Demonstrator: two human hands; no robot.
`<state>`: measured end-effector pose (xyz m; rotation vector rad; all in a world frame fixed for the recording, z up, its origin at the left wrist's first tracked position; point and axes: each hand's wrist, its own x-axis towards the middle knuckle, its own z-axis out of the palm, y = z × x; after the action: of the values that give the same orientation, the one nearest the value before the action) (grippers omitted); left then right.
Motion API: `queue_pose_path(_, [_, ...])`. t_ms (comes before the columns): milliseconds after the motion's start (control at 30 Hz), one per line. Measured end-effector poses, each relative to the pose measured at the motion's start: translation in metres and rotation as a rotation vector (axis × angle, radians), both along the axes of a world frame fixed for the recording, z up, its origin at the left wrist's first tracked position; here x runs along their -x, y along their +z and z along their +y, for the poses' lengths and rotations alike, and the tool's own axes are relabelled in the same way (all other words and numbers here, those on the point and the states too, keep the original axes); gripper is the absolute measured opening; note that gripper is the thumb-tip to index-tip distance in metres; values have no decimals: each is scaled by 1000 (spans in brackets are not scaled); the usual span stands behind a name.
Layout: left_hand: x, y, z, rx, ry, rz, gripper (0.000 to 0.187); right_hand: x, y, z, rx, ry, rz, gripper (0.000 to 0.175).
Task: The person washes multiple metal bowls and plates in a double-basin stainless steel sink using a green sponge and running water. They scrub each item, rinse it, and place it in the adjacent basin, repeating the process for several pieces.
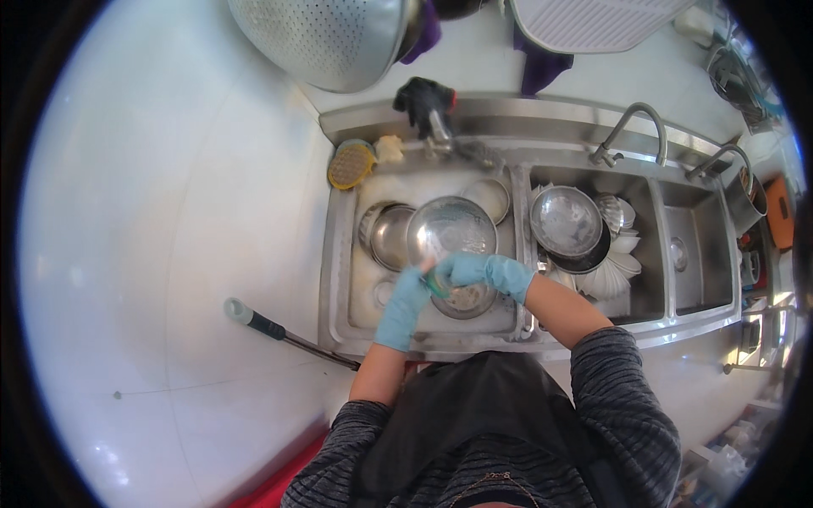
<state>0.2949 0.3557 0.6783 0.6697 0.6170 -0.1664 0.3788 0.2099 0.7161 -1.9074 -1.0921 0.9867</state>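
Both hands wear light blue rubber gloves and meet over the left sink basin. My right hand (467,269) is closed around a small green item (437,283), blurred, perhaps a scouring pad. My left hand (413,291) is right beside it, with something pinkish at its fingertips; its grip is unclear. Beneath them a large steel bowl (452,223) lies over another metal vessel (469,301), partly hidden by the gloves. To their left, a round steel pan (392,236) sits in soapy water, and a further round container (489,198) stands behind the bowl.
The middle basin holds a steel bowl (566,220) on a dark pot (587,259), beside stacked white bowls (603,279). A black glove (422,101) hangs over a faucet (439,134). A yellow-rimmed scrubber (351,166) lies at the back left corner. A perforated metal colander (330,38) hangs above.
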Motion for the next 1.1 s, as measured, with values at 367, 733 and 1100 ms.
queue_pose_path(367, [-5,8,-10,-555,-131,7,58,6,-35,-23,-342,-230,-316,19])
queue_pose_path(733, [-78,41,-88,-717,-245,-420,78,50,-90,-87,155,-590,-586,22])
queue_pose_path(1100, [23,-101,-16,-2531,-1283,-818,45,57,-137,-69,662,-568,-741,19])
